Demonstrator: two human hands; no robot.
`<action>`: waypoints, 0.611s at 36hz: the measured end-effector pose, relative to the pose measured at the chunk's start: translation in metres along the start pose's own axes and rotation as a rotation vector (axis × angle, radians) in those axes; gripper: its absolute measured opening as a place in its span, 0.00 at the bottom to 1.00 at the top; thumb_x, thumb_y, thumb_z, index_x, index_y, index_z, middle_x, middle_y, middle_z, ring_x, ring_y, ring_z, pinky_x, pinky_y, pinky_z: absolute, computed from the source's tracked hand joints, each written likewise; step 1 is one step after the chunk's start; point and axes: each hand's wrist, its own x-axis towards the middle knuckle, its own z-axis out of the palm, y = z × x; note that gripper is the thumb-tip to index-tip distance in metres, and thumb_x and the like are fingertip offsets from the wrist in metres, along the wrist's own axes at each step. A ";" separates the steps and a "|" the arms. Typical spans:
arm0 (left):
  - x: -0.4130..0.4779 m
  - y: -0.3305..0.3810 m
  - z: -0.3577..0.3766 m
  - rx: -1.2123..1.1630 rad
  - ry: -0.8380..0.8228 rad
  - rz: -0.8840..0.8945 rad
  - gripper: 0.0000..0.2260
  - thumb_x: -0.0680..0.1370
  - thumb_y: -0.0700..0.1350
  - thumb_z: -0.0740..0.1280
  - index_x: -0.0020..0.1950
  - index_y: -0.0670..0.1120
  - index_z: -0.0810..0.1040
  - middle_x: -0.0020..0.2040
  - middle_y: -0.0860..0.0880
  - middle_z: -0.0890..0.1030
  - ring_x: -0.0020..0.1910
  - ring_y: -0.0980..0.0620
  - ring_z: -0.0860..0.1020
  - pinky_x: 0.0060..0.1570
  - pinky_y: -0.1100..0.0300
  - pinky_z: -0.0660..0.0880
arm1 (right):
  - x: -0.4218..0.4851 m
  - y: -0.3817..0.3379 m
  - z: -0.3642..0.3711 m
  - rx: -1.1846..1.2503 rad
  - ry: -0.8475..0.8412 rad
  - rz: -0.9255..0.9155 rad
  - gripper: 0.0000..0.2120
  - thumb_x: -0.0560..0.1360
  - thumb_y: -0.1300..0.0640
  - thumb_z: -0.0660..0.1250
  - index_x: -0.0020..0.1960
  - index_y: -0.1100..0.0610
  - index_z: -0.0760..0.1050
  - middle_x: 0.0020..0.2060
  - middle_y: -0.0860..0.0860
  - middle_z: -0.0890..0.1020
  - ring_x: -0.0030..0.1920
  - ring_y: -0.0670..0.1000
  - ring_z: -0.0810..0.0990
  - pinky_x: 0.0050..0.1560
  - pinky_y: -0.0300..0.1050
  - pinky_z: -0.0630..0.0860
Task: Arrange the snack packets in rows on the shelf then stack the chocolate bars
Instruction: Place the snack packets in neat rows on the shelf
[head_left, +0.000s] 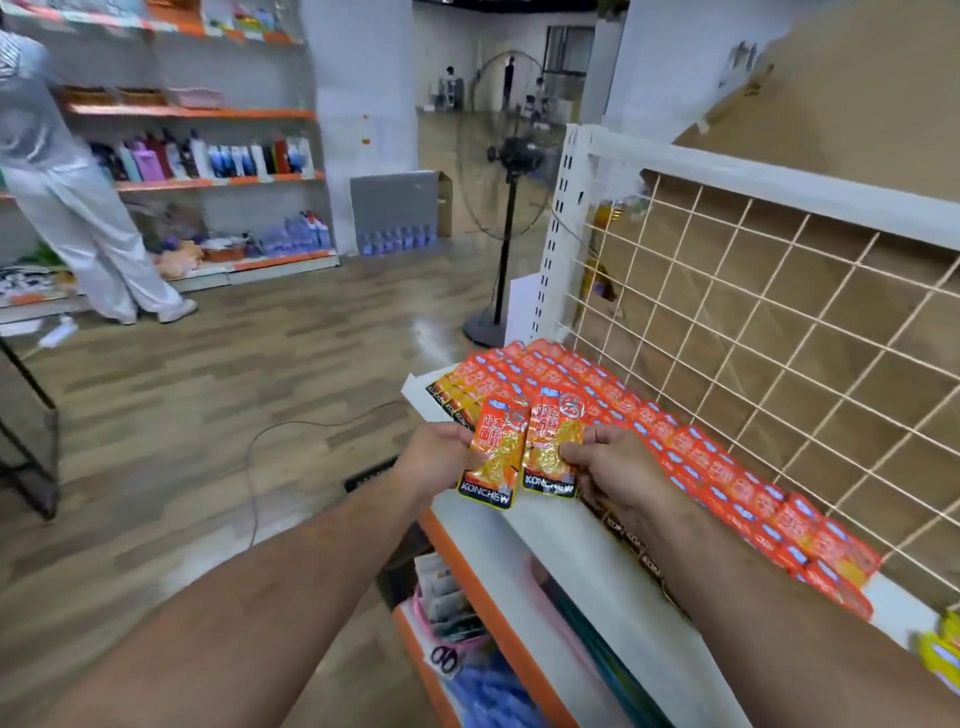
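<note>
My left hand grips an orange snack packet by its left edge. Beside it, my right hand pinches a second orange snack packet at its right edge. Both packets are held upright over the front lip of the white shelf. Several rows of matching orange packets lie overlapped on the shelf, running from the far left end towards the right along the wire grid back. A yellow wrapper shows at the right edge, blurred.
A wire grid panel backs the shelf, with cardboard behind it. Lower shelves with orange trim hold goods and scissors. A standing fan is on the wooden floor, a cable trailing. A person stands at the left shelving.
</note>
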 end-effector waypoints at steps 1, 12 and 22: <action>0.007 0.004 -0.001 0.007 0.005 0.005 0.14 0.73 0.34 0.73 0.36 0.47 0.72 0.30 0.48 0.70 0.24 0.54 0.66 0.24 0.66 0.62 | 0.007 -0.002 0.001 0.009 0.003 -0.001 0.18 0.73 0.66 0.72 0.35 0.53 0.65 0.35 0.58 0.68 0.23 0.50 0.66 0.25 0.40 0.60; 0.073 0.027 0.007 0.200 -0.050 0.116 0.17 0.72 0.34 0.73 0.30 0.47 0.70 0.58 0.37 0.80 0.44 0.52 0.78 0.37 0.63 0.69 | 0.047 -0.009 0.002 0.019 0.102 0.031 0.19 0.74 0.67 0.71 0.34 0.55 0.63 0.31 0.61 0.72 0.18 0.49 0.66 0.21 0.36 0.59; 0.129 0.036 0.009 0.561 -0.267 0.254 0.11 0.72 0.39 0.73 0.35 0.46 0.74 0.35 0.51 0.73 0.38 0.52 0.71 0.41 0.60 0.71 | 0.054 -0.012 0.009 0.073 0.301 0.100 0.14 0.75 0.68 0.70 0.39 0.58 0.67 0.21 0.56 0.72 0.17 0.48 0.64 0.22 0.38 0.57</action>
